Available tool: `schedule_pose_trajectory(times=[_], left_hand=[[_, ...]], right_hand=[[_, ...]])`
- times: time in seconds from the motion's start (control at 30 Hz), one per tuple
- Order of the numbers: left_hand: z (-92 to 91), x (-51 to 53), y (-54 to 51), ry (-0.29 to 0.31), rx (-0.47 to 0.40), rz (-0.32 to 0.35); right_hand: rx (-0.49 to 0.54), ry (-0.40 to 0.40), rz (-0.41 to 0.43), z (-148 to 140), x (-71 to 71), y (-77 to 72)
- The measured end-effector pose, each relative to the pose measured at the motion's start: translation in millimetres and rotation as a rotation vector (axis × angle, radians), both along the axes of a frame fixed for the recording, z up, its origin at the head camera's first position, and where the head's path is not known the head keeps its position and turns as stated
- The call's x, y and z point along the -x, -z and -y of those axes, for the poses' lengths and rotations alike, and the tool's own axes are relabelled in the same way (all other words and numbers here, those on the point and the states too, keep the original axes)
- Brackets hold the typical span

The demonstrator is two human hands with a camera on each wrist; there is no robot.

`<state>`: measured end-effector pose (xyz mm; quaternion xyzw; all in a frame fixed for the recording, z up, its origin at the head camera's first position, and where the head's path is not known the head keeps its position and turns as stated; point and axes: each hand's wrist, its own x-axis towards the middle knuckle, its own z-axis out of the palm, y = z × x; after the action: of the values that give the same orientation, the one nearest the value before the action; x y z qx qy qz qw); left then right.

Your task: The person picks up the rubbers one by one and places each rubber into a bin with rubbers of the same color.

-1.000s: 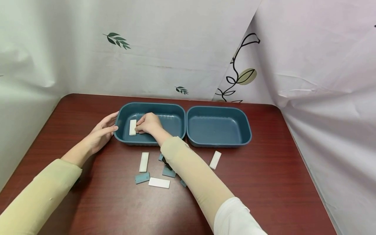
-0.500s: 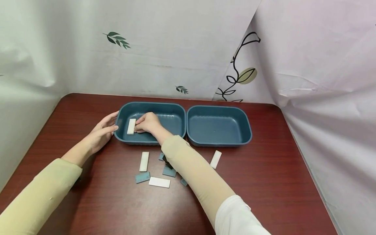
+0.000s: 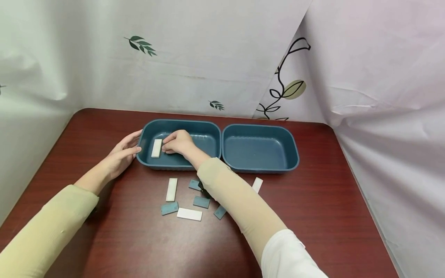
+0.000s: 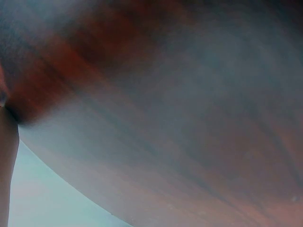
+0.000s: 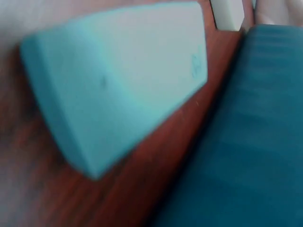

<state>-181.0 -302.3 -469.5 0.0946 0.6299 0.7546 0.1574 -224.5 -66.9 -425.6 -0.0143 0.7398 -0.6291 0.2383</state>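
In the head view a white block [image 3: 157, 148] lies flat inside the left blue tray [image 3: 180, 167], near its left end. My right hand [image 3: 180, 143] is over that tray, just right of the block, with a narrow gap between fingertips and block; its fingers are bent loosely and hold nothing visible. My left hand [image 3: 121, 156] rests against the tray's left end, thumb at the rim and fingers extended along the outside. The right wrist view shows a blue-grey block [image 5: 128, 80] close up on the table, beside the tray's outer wall [image 5: 251, 132].
A second blue tray [image 3: 260, 170] adjoins on the right. In front of the trays lie white blocks [image 3: 171, 189] [image 3: 189, 214] and several blue-grey blocks [image 3: 169, 208]. Another white block [image 3: 257, 184] is partly behind my right forearm. A white curtain [image 3: 208, 58] hangs behind the table.
The white block shifted slightly left in the tray, then my right hand let go of it and drew a little to the right. My left hand has stayed at the tray's end.
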Motion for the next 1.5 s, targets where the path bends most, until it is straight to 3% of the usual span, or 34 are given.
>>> schedule_pose_trajectory(times=[0.37,0.8,0.97,1.2,1.5], left_hand=[[0.1,1.3,0.7,0.008,-0.003,-0.004],[1.6,0.9,-0.4,0.012,-0.015,0.0],[1.3,1.6,-0.2,0.019,-0.028,-0.01],[1.9,2.9,0.7,0.029,-0.046,-0.013],[2.0,2.6,2.0,0.026,-0.062,-0.009]], right_hand=[[0.009,-0.144,-0.033,-26.6,-7.2,-23.6],[-0.129,-0.334,-0.155,-70.3,-25.2,-45.1],[-0.188,-0.389,-0.245,-86.3,-32.4,-47.7],[-0.246,-0.428,-0.363,-108.6,-44.4,-47.0],[-0.23,-0.436,-0.341,-136.8,-61.4,-47.1]])
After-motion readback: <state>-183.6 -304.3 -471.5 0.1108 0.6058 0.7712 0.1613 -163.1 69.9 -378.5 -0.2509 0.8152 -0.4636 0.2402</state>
